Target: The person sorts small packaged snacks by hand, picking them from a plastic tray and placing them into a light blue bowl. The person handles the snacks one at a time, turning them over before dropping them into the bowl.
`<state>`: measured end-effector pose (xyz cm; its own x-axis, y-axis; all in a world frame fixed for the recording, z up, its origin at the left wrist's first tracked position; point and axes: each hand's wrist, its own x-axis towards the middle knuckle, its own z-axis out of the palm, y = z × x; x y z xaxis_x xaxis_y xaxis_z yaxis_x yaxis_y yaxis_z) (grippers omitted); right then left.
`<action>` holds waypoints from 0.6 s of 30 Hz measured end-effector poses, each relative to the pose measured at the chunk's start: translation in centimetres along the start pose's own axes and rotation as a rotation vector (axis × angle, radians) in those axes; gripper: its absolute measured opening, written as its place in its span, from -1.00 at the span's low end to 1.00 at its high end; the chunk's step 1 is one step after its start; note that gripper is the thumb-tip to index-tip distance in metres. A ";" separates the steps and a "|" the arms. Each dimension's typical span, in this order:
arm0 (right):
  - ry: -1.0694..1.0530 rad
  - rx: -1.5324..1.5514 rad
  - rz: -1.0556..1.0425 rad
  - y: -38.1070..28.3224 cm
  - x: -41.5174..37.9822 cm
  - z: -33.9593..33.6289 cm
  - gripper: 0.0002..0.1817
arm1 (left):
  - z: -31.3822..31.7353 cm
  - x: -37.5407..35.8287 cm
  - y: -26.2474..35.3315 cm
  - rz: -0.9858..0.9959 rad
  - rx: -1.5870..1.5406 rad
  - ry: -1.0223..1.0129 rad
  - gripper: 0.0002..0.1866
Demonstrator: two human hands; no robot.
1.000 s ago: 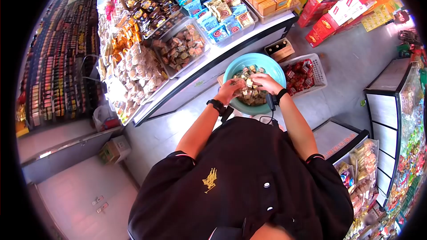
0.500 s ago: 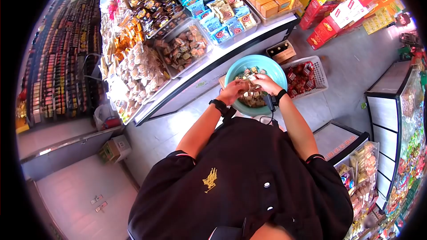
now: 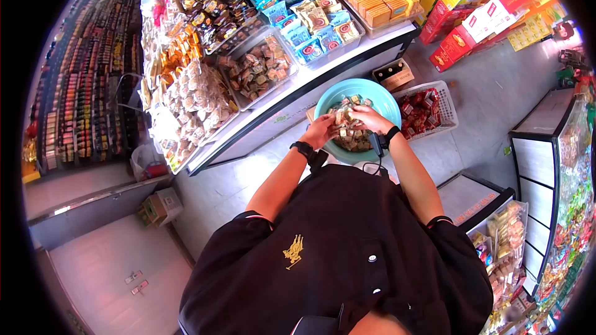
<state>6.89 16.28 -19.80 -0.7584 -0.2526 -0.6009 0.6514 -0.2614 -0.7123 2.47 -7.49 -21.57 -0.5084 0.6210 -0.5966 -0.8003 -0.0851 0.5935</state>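
A round turquoise basin (image 3: 390,104) holds many small wrapped snacks (image 3: 355,141) in clear and tan wrappers. Over its left side, my left hand (image 3: 321,130) has its fingers closed at the edge of a small bunch of these packets. My right hand (image 3: 370,119) reaches in from the other side, fingers pinched on packets of the same bunch. The bunch lies between the two hands, above the rest of the pile. Fingertips are partly hidden by the wrappers. A dark band with a small device is on each wrist.
A white basket (image 3: 451,107) of red packets and a cardboard box (image 3: 393,75) stand right of the basin. Beyond it runs a display counter (image 3: 261,125) with trays of wrapped snacks. A low cabinet (image 3: 469,195) is at my right, and shelves (image 3: 93,80) at far left.
My hands have shifted slightly, and more of the packets between them now shows. My left fingers have drawn back a little to the left. The basin stays in place.
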 end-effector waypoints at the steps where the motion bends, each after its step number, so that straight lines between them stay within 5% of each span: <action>1: -0.035 -0.006 -0.007 -0.5 -0.2 0.3 -0.35 | -1.6 1.5 -1.8 0.074 0.105 0.019 -0.88; 4: -0.087 -0.032 -0.014 -0.8 -0.3 0.4 -0.33 | -2.6 2.9 -3.1 0.151 0.190 0.065 -0.89; 8: -0.103 -0.068 -0.004 -0.2 0.7 -0.3 -0.29 | 0.1 -0.2 0.3 0.013 -0.068 0.071 -0.86; 10: -0.097 -0.067 0.015 0.1 1.2 -0.7 -0.38 | -0.2 -0.2 -0.1 0.315 0.336 -0.014 -0.81; 12: -0.039 -0.052 0.057 0.7 1.6 -1.0 -0.57 | -0.2 -0.3 -0.2 0.405 0.502 -0.043 -0.75; 18: -0.016 0.004 0.118 2.0 3.2 -1.7 -0.60 | 0.9 0.2 0.6 0.090 0.265 0.000 -0.66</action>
<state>5.71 16.49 -23.74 -0.6756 -0.2971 -0.6747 0.7365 -0.2326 -0.6351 2.15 -6.71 -20.83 -0.5737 0.6204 -0.5348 -0.6410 0.0665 0.7647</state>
